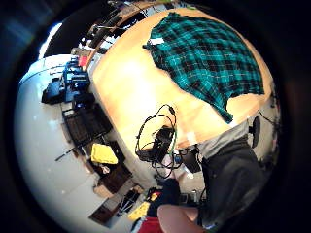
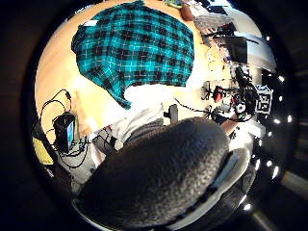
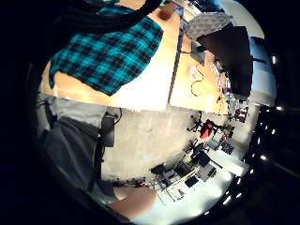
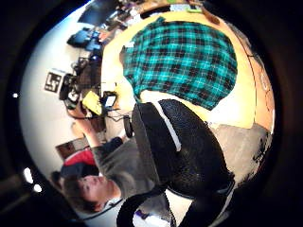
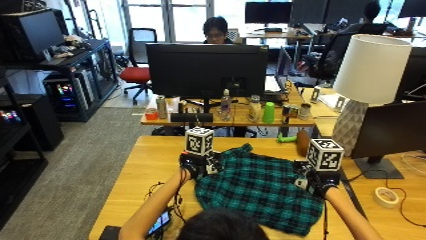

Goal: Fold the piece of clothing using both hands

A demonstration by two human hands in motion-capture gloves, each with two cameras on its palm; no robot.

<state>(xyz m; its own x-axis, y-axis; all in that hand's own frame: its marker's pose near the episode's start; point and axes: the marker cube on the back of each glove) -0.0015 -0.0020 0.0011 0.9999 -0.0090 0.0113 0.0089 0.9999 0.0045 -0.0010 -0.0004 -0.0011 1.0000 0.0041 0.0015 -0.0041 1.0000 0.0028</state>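
Lying spread on the table [image 5: 133, 170], the shirt [image 5: 256, 192] has the left hand [image 5: 194, 164] at its left edge, right hand [image 5: 319, 182] at its right; fingers cannot be told.

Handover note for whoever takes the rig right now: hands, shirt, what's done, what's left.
Left hand: raised at the left edge of the shirt; whether its fingers grip cloth cannot be told.
Right hand: raised at the shirt's right edge; grip also cannot be told.
Shirt: green and black plaid, lying spread out and somewhat rumpled on the wooden table, in front of the person. Both palm views look down on it from above, so the palms seem to be off the cloth.
Done: no fold visible yet.
Left: take hold with both hands and fold the shirt.
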